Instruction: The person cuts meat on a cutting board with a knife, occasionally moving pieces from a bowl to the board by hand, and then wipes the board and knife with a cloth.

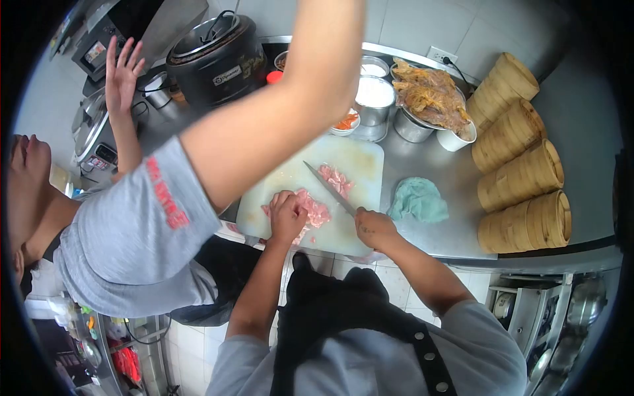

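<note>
My right hand (375,230) is wrapped around the handle of a kitchen knife (325,183), whose blade points away and to the left over the cutting board. Curled fingers of my left hand (288,215) press on a pile of raw pink meat (315,207), left of the blade. More cut meat (335,177) lies on the blade's far right side. Everything rests on a white cutting board (364,158). A crumpled green cloth (418,199) sits right of the board, near my right hand.
A co-worker (132,231) stands close on my left, one arm raised across the far board. Bamboo steamers (522,221) line the right side. Behind the board are metal containers (376,92), a tray of brownish food (432,99) and a black cooker (218,59).
</note>
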`<state>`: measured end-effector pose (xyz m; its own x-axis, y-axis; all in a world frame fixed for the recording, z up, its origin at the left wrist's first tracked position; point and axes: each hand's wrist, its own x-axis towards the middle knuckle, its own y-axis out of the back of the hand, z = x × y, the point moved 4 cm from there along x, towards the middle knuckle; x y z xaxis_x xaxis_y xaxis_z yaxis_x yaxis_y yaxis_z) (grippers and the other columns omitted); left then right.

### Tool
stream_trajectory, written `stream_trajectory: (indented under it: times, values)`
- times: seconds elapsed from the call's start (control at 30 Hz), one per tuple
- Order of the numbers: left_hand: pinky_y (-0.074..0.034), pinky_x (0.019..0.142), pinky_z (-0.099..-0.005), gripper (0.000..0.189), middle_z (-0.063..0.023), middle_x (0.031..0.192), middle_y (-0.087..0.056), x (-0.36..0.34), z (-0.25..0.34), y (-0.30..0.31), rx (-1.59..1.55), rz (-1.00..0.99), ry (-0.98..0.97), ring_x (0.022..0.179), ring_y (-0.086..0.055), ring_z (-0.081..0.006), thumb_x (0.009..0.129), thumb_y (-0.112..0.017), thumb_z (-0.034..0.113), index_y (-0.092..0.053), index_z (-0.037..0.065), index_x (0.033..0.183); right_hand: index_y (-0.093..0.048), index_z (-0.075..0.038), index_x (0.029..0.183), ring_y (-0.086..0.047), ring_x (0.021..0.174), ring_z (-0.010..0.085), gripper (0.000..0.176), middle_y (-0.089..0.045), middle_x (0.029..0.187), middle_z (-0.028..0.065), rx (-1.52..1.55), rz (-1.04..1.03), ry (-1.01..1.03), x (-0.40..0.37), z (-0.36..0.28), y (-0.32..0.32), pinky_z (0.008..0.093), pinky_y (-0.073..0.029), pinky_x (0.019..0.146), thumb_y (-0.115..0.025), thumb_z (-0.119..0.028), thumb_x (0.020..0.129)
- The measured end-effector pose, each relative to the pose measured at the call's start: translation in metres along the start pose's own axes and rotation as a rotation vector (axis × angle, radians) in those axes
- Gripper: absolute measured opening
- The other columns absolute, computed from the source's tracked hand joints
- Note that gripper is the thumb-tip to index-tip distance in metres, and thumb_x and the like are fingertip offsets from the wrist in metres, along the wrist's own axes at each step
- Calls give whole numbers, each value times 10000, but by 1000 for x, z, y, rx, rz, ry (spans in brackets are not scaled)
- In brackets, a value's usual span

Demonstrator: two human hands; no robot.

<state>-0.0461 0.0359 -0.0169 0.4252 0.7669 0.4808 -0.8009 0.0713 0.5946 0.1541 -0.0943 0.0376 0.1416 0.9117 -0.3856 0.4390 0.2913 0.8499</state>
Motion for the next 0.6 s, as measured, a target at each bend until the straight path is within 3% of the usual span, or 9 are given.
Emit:
stream_trajectory:
  times: [0.07,0.13,0.3,0.37,0.43,0.5,0.6]
  values:
    - [-428,865,-462,163,-117,984,-619,6,6,2,102,-36,-40,957,-567,-327,694,-711,83,-647,48,839,-580,58,1070,-712,915,416,266,-708,946,282,6,0,-22,-6,-7,5,490,-556,822,-448,-126,932]
    - [-411,866,-451,149,-96,961,-614,9,13,-4,200,-102,-27,945,-561,-308,702,-715,110,-650,67,830,-557,39,1028,-699,751,419,234,-693,796,248,-66,69,133,-13,-22,2,513,-554,702,-448,-159,970]
    - [-412,868,-441,131,-84,951,-623,12,10,-9,177,-194,19,949,-569,-300,700,-720,98,-647,77,807,-543,72,992,-699,747,430,189,-685,766,251,-61,-44,97,-43,-36,11,508,-557,664,-506,-88,899]
    - [-420,862,-441,118,-88,947,-627,13,7,-13,138,-227,27,948,-573,-304,704,-716,92,-644,72,795,-558,78,1026,-714,813,437,206,-704,875,278,-3,-109,96,-41,-36,6,512,-570,743,-515,-80,901]
    - [-438,853,-442,92,-101,923,-632,13,5,-17,107,-174,23,936,-577,-322,712,-705,77,-640,58,775,-558,62,1065,-714,833,427,229,-704,909,276,-19,-14,76,7,-36,-31,508,-568,746,-509,-103,914]
    - [-444,826,-442,110,-104,902,-633,11,-5,-23,66,-163,0,916,-578,-332,700,-707,60,-640,53,788,-538,64,1055,-698,795,426,235,-681,848,270,33,103,203,60,-48,-40,507,-554,698,-492,-114,909]
    - [-452,807,-448,129,-118,885,-637,7,-1,-21,78,-141,-2,902,-583,-350,689,-707,45,-639,48,799,-543,51,1069,-694,817,419,248,-679,864,268,34,70,220,76,-51,-29,518,-548,704,-478,-143,929]
